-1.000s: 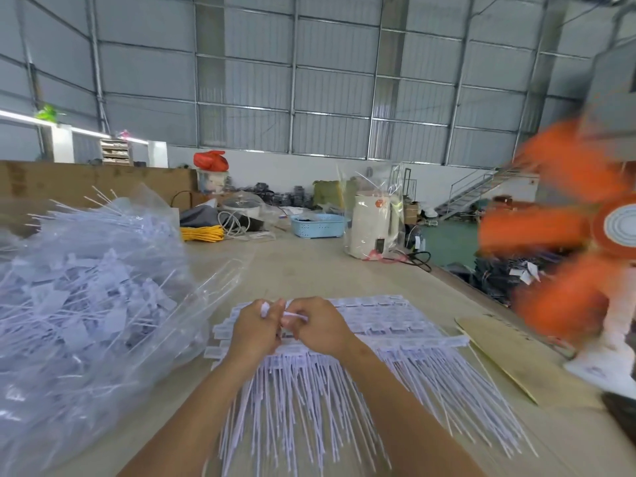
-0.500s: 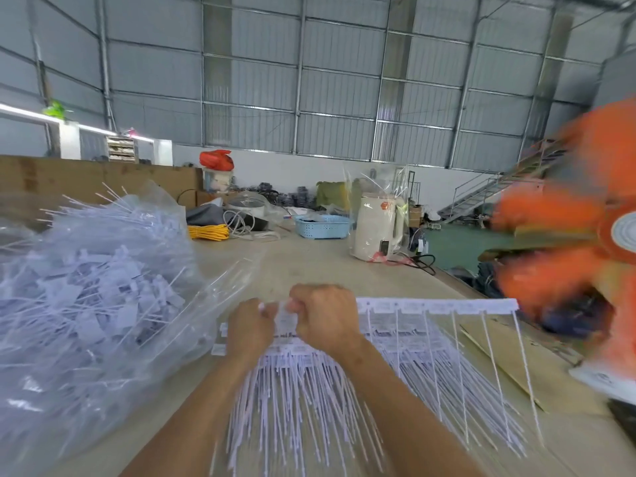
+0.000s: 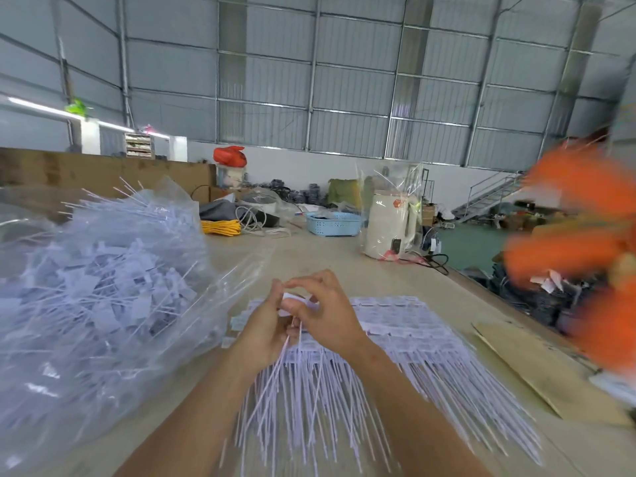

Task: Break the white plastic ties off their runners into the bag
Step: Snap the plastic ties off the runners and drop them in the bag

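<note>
**Ties: thin, springy, grab them by the tag end**

Ties (image 3: 299, 333) in your hands look feather-light and whippy, with long thin tails hanging down toward you and small flat tag heads at the top. I'd guess the tails bend and spring rather than snap, so the tag end is where to hold. That's where you are now: your left hand (image 3: 263, 333) is wrapped round a small bundle of them, and your right hand (image 3: 323, 316) is pinching a white tag between thumb and forefinger, other fingers loosely curled. Both hands are touching, just above the stack of runners (image 3: 395, 325) lying flat on the table (image 3: 320, 256).

Smooth plastic like this is probably slippery in a bunch, so keep the pinch close to the joint.

Room-wise: the clear bag (image 3: 103, 287), already stuffed with loose ties, sits right beside your left hand with its mouth toward you, so it's a short toss. On your right, a cardboard sheet (image 3: 537, 370) lies near the table edge, and a spinning orange fan (image 3: 585, 242) is beyond that. I'd keep the loose tails away from that side.
</note>
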`<state>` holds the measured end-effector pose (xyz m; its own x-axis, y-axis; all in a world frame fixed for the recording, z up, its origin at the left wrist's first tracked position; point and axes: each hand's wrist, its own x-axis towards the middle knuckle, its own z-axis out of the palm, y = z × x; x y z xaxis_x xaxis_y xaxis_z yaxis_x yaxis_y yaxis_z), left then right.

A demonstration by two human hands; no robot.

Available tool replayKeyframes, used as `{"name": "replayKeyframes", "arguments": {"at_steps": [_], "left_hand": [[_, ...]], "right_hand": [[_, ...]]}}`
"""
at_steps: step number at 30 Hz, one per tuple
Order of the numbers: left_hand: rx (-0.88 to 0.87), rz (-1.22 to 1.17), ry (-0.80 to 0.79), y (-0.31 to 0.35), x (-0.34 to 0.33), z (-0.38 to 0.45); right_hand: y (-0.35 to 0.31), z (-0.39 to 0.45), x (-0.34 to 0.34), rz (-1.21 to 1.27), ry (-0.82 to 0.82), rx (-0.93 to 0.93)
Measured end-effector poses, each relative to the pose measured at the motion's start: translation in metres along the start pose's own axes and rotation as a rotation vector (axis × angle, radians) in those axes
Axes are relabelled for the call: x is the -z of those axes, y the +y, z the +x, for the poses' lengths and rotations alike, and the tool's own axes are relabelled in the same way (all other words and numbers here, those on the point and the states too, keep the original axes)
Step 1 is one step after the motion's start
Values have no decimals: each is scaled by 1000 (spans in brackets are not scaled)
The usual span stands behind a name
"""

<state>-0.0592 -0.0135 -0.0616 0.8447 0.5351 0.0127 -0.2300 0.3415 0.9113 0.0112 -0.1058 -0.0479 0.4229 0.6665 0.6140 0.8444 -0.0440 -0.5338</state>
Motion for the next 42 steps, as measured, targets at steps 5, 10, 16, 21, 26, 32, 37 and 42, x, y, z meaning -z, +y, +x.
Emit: {"name": "replayKeyframes", "arguments": {"at_steps": [5, 10, 16, 21, 26, 32, 37, 42], "left_hand": [[-40, 64, -68, 4, 3, -4], [-138, 80, 110, -1, 5, 3], [-161, 241, 146, -3, 4, 3], [-237, 352, 169, -11, 2, 2], [-282, 344, 185, -10, -2, -2], [-225, 621, 386, 11, -25, -21], [-575, 592, 250, 93, -56, -84], [-1191, 685, 94, 203, -36, -163]], "right_hand": [[13, -3, 2, -26, -114, -112], [19, -7, 7, 67, -239, -159], [21, -3, 9, -22, -66, -68], [24, -3, 12, 69, -32, -70], [22, -5, 14, 107, -83, -32], [23, -3, 17, 148, 67, -95], [32, -1, 25, 270, 218, -148], [27, -2, 15, 161, 127, -111]]}}
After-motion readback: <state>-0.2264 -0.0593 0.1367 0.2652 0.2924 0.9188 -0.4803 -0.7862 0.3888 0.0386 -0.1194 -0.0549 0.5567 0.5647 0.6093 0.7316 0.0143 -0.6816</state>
